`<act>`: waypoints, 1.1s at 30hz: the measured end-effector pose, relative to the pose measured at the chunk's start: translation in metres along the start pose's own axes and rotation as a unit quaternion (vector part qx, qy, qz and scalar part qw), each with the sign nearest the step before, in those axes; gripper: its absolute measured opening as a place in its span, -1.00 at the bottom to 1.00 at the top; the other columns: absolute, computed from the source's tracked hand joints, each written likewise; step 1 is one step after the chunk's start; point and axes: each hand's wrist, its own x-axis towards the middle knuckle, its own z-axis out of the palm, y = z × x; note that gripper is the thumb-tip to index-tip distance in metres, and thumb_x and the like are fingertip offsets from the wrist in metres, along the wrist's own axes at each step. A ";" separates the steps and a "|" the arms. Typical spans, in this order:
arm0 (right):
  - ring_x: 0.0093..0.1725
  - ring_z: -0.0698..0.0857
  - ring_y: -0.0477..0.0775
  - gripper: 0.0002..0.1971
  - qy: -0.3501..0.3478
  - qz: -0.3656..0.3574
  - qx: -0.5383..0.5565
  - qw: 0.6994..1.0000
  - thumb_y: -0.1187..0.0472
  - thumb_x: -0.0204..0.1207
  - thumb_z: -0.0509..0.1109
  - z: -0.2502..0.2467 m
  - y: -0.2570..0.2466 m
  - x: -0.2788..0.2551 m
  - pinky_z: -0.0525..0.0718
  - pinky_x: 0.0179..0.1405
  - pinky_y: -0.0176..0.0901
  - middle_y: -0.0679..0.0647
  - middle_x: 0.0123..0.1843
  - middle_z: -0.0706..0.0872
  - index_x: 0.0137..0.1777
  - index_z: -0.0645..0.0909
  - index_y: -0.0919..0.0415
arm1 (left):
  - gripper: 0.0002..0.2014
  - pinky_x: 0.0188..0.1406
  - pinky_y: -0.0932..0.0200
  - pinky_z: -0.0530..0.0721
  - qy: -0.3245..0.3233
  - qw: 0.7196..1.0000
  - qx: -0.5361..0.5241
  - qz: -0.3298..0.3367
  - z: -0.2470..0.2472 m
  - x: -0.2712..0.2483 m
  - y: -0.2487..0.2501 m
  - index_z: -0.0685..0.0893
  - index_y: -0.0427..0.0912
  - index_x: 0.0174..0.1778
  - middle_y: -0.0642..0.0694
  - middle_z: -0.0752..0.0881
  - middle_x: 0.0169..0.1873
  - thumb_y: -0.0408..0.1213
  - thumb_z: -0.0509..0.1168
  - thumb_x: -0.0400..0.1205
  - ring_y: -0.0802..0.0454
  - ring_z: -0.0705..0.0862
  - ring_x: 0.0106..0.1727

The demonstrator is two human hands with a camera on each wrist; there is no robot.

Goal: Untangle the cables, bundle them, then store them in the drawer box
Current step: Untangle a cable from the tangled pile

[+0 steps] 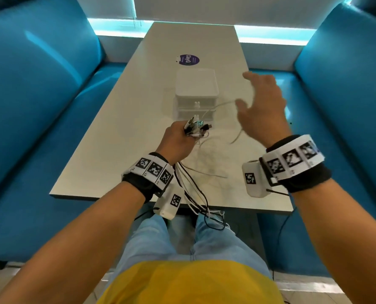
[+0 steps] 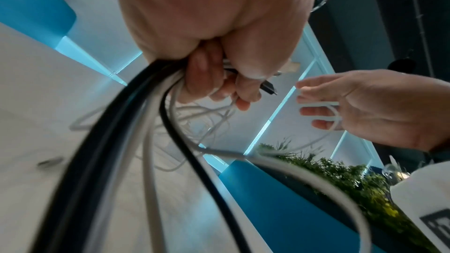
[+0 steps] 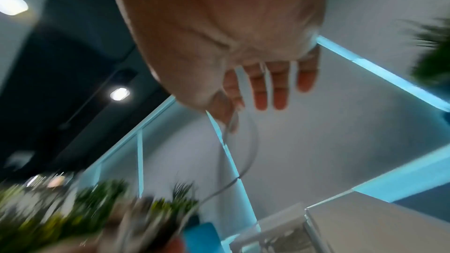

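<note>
My left hand [image 1: 178, 140] grips a bunch of black and white cable ends [image 1: 196, 128] just in front of the white drawer box [image 1: 196, 93]. The bundled cables [image 1: 193, 191] hang from under that wrist over the table's near edge to my lap. In the left wrist view my curled fingers [image 2: 241, 91] clamp the cables [image 2: 155, 114]. My right hand [image 1: 259, 102] is raised to the right of the box, fingers spread and straight. A thin white cable [image 1: 224, 103] runs from the bunch to it and loops over its fingers [image 2: 324, 105]. The box drawers look closed.
The pale table [image 1: 108, 137] carries loose white cable loops [image 1: 206, 172] near its front and a purple round sticker [image 1: 189, 59] behind the box. Blue sofas [image 1: 35, 102] flank both sides. A black wire [image 1: 279, 233] hangs at the right table edge.
</note>
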 end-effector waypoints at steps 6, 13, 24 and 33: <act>0.33 0.57 0.20 -0.74 -0.220 -0.108 -0.127 0.961 0.19 0.64 0.23 0.023 -0.008 -0.011 0.24 0.48 0.21 0.04 0.22 0.69 0.22 0.66 -0.04 | -0.85 -0.12 0.09 0.60 -0.008 0.999 -0.001 0.047 0.004 0.000 0.002 0.68 -0.03 -0.32 -0.12 0.78 -0.25 -0.33 0.44 0.54 0.09 0.60 -0.22; 0.03 0.68 0.17 -0.76 0.005 -0.038 0.056 0.998 0.16 0.60 0.19 -0.004 -0.005 0.012 0.62 0.06 0.07 -0.06 -0.09 0.74 0.00 0.72 0.03 | -0.79 -0.14 0.15 0.52 -0.047 0.998 -0.015 -0.030 0.004 0.003 -0.006 0.64 0.01 -0.39 0.06 0.69 -0.38 -0.14 0.45 0.55 0.03 0.63 -0.23; 0.62 0.21 0.22 -0.33 -0.118 -0.105 -0.098 0.983 0.35 0.44 0.30 -0.004 -0.008 -0.007 0.17 0.59 0.25 0.14 0.62 0.27 0.59 0.32 0.04 | -0.87 -0.27 0.26 0.41 -0.046 0.994 0.100 -0.018 0.007 -0.004 0.006 0.77 -0.25 -0.08 -0.12 0.75 -0.18 -0.27 0.37 0.60 -0.06 0.65 -0.09; -0.02 0.67 0.21 -0.80 -0.253 -0.079 -0.053 0.963 0.04 0.65 0.27 0.020 0.003 -0.015 0.53 -0.09 -0.03 0.11 -0.04 0.76 -0.08 0.70 0.04 | -0.71 -0.54 0.45 0.34 -0.038 0.993 0.109 0.013 0.006 -0.005 0.003 0.53 0.01 -0.45 0.10 0.58 -0.48 -0.25 0.37 0.59 0.05 0.52 -0.37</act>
